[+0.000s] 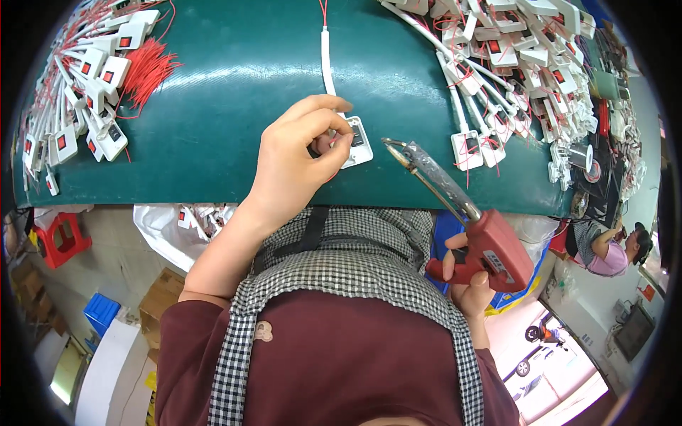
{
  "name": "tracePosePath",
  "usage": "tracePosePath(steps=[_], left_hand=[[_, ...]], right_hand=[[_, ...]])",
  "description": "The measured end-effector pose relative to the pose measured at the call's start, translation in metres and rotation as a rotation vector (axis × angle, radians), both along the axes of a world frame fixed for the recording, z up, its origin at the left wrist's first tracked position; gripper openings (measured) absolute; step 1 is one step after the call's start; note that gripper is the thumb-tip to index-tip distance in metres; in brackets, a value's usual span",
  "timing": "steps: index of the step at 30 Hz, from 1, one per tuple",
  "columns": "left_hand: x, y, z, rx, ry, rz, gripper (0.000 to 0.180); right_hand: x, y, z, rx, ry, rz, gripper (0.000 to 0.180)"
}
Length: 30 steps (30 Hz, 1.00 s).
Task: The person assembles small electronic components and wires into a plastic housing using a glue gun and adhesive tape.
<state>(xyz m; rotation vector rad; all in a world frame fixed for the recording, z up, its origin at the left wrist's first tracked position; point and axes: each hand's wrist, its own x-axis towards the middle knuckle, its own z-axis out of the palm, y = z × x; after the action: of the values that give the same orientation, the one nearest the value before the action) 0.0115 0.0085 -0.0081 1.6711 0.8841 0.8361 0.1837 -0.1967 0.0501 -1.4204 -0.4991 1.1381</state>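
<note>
My left hand [302,149] is over a small white switch housing [364,150] on the green table, its thumb and index finger pinched together beside the black part inside. A bit of red wire shows by these fingers, but what they pinch is hidden. From the housing a white cable [326,60] runs away from me, with red wires at its far end. My right hand [469,280] is wrapped around the handle of a red soldering gun [501,248]. Its metal tip points up and left, a short way to the right of the housing and apart from it.
White switch housings with cables are heaped at the left [92,92] and right [497,71] of the green table [234,85]. Red wires [148,71] lie bunched by the left heap. A solder spool [582,157] stands far right. Another person [611,248] sits at the right.
</note>
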Motion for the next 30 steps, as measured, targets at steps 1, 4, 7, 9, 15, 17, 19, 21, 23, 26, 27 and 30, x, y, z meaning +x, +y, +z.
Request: tracePosePath(steps=[1, 4, 7, 9, 15, 17, 19, 21, 23, 26, 27, 30], left_hand=[[0.000, 0.001, 0.000, 0.001, 0.015, -0.016, 0.005], [0.001, 0.002, -0.001, 0.002, 0.030, -0.031, 0.006], [-0.001, 0.002, -0.003, 0.004, 0.026, -0.037, 0.007], [-0.002, 0.003, -0.004, 0.002, 0.025, -0.046, 0.007], [-0.001, 0.003, -0.001, -0.007, 0.029, -0.051, 0.007], [-0.002, 0.004, -0.001, -0.012, 0.030, -0.056, 0.007], [-0.003, 0.004, -0.001, -0.022, 0.026, -0.056, 0.007], [-0.003, 0.004, -0.001, -0.031, 0.022, -0.056, 0.007], [-0.003, 0.004, -0.001, -0.031, 0.021, -0.055, 0.006], [-0.003, 0.004, -0.001, -0.021, 0.029, -0.059, 0.006], [-0.003, 0.004, -0.001, -0.021, 0.029, -0.059, 0.006], [-0.003, 0.004, -0.001, -0.010, 0.027, -0.061, 0.006]], right_hand=[[0.001, 0.001, 0.000, -0.009, 0.003, -0.002, 0.076], [0.002, 0.007, -0.003, -0.018, -0.003, 0.047, 0.073], [0.001, 0.012, -0.003, -0.039, -0.034, 0.078, 0.071], [0.000, 0.014, -0.003, -0.064, -0.053, 0.099, 0.071], [-0.003, 0.019, -0.001, -0.063, -0.034, 0.071, 0.068], [-0.005, 0.020, -0.001, -0.069, -0.034, 0.070, 0.067], [-0.006, 0.020, -0.002, -0.072, -0.032, 0.069, 0.066], [-0.006, 0.020, -0.002, -0.078, -0.029, 0.063, 0.065], [-0.006, 0.019, -0.003, -0.075, -0.034, 0.049, 0.065], [-0.005, 0.017, -0.005, -0.080, -0.037, 0.047, 0.064], [-0.004, 0.016, -0.006, -0.088, -0.036, 0.059, 0.064], [-0.002, 0.012, -0.009, -0.092, -0.010, 0.074, 0.063]])
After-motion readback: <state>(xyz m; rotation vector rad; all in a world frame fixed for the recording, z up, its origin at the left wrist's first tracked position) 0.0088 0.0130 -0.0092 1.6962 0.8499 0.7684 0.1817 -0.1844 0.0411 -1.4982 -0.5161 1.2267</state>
